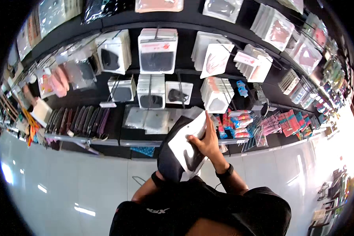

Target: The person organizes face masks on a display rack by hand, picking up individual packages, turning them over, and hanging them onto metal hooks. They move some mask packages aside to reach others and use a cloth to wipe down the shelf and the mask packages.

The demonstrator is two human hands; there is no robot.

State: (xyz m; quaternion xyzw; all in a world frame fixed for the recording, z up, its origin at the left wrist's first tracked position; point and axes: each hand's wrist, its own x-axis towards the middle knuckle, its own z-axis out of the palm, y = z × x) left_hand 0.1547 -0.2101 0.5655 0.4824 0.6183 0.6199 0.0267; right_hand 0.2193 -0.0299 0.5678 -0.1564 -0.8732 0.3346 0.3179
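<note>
Below, glossy floor (67, 177) meets dark shelves (114, 126) behind the held white packet (181, 146).

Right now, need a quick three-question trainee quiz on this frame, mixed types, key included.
1. Which hand visibly touches the white card?
2. True or false: both wrists wear dark bands.
3. Fill in: in the picture, the row of dark narrow items lies to the ___ of the white card.

Key:
1. The right hand.
2. True.
3. Left.
</note>
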